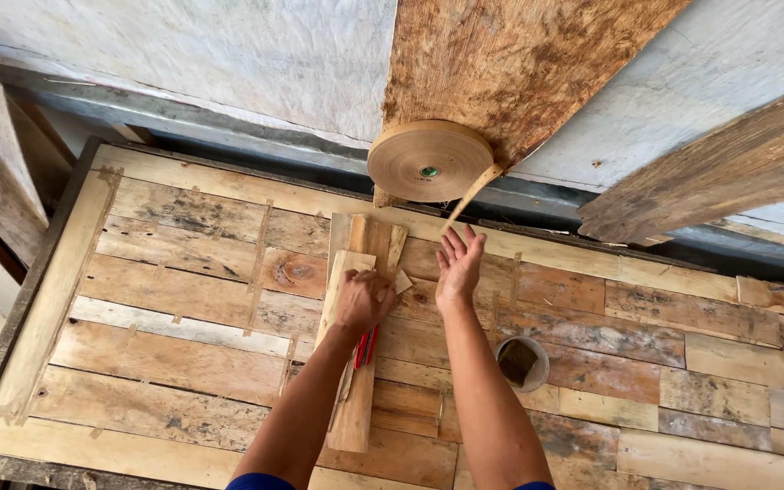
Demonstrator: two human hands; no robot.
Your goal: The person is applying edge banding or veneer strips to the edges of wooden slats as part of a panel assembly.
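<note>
I observed both hands over the middle of the table (165, 363), a large surface of pale and weathered wooden panels joined edge to edge. My left hand (362, 299) was curled closed, knuckles up, pressing on the far end of a narrow pale wood strip (347, 399) that ran from the near edge toward the far side. Beside that hand a red-handled tool (364, 347) showed just below the wrist; I could not tell whether the fingers actually had hold of it or merely lay over it. Short offcuts of thin wood (379, 238) lay just beyond the strip, touching or overlapping it.

My right hand (458, 265) was open, fingers spread and pointing away from me, gripping nothing. Its fingertips were near, possibly touching, the loose tail of tan tape (472, 192) hanging from a large roll of tan paper tape (429, 161). That roll stood on edge at the far side of the table, leaning against a rough, stained brown board (519, 63) and the pale wall behind.

To the right of my right forearm a small round container (523, 363) with a dark piece in it sat on the table. A weathered plank (719, 172) leaned at the far right.
</note>
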